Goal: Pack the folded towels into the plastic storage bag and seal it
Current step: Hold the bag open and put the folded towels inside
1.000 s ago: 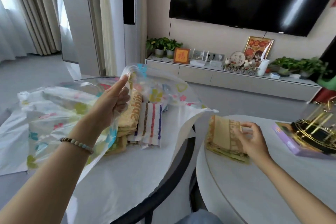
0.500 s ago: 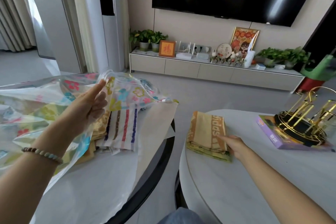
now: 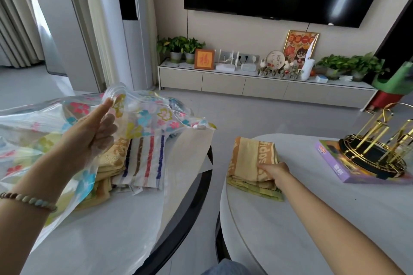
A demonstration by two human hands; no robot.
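The bag (image 3: 156, 116) lies on the left table (image 3: 100, 241) at 10 o'clock, towels (image 3: 138, 163) inside it; a towel pile (image 3: 250, 163) sits on the right table (image 3: 290, 230) at 1 o'clock; a box (image 3: 333, 163) and a rack (image 3: 375, 149) sit at 2 o'clock.

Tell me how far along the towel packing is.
Done: a striped white towel and tan folded towels lie inside the flower-printed clear plastic bag. In hand: the left hand holds its mouth up; the right hand grips the orange-and-green folded towel stack. Remaining: slide that stack in, seal the bag.
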